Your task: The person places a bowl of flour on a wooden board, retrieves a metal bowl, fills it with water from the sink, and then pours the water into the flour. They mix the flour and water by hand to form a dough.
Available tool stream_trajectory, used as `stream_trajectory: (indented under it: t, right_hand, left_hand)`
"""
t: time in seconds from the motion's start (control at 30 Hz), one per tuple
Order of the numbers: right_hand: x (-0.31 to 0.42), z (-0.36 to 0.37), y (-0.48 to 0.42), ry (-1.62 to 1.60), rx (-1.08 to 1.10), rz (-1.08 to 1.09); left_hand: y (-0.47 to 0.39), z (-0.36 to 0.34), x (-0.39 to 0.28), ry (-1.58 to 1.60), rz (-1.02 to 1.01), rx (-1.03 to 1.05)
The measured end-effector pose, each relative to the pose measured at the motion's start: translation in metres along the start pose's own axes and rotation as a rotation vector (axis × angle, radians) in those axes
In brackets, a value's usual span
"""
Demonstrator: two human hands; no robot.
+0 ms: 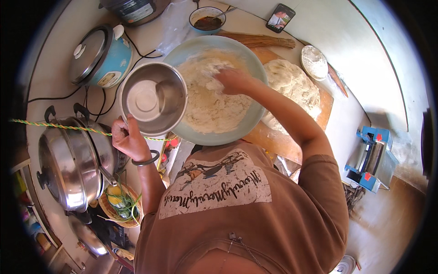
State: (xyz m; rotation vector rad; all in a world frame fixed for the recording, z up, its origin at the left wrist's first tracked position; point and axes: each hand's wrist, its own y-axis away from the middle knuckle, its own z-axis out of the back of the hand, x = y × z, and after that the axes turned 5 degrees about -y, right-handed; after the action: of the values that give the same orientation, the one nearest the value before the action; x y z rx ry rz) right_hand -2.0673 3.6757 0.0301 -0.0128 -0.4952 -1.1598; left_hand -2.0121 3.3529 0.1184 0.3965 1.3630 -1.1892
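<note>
My left hand grips the rim of a stainless steel bowl, which is tilted beside a large pale green basin and overlaps its left edge. A little liquid may lie in the steel bowl; glare makes it hard to tell. Inside the basin is a mass of flour, partly loose and partly clumped. My right hand is down in this flour, its fingers blurred and partly covered by it. To the right, a big lump of dough rests on a wooden board.
A blue rice cooker and a steel steamer pot stand on the left, with black cords between them. Behind the basin are a sauce bowl, a straw whisk broom and a propped phone. A blue roller machine sits at right.
</note>
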Motion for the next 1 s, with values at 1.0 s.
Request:
stream_trajectory:
  t: [1.0]
  right_hand:
    - [0.009, -0.06, 0.023, 0.47, 0.108, 0.271]
  left_hand:
    - [0.028, -0.041, -0.025, -0.091, -0.157, 0.224]
